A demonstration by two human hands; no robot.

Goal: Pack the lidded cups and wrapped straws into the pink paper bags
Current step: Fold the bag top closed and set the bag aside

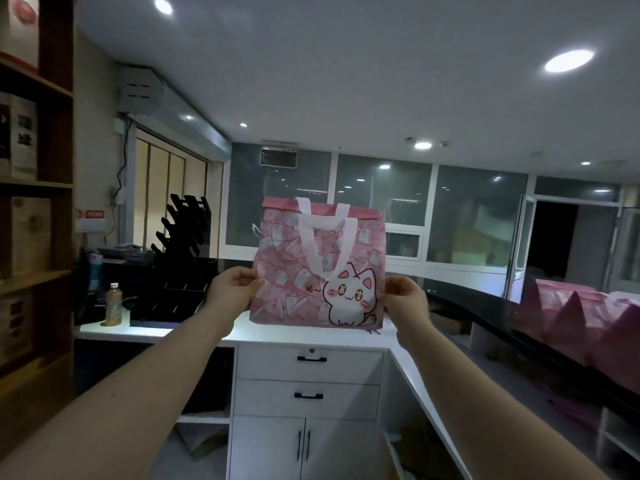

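Pink paper bag (327, 247) in pinch grip of left hand (232, 289) and right hand (405, 299).

One wide-angle camera, worn on the person's head, faced forward over the white surface (156, 332) toward the glass partitions (381, 209), pitched high enough to catch the ceiling (346, 64). The left hand (232, 289) and right hand (405, 299) stretched out from the bottom corners, with the pink bag (284, 292) near, centre frame.

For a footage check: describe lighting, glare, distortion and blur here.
Head view: dim room; ceiling spotlight blown out; glare on the white counter; wide-angle bend curves the black ledge; pink bag, pinched by left hand and right hand, sharp; pink bags at right blurred.
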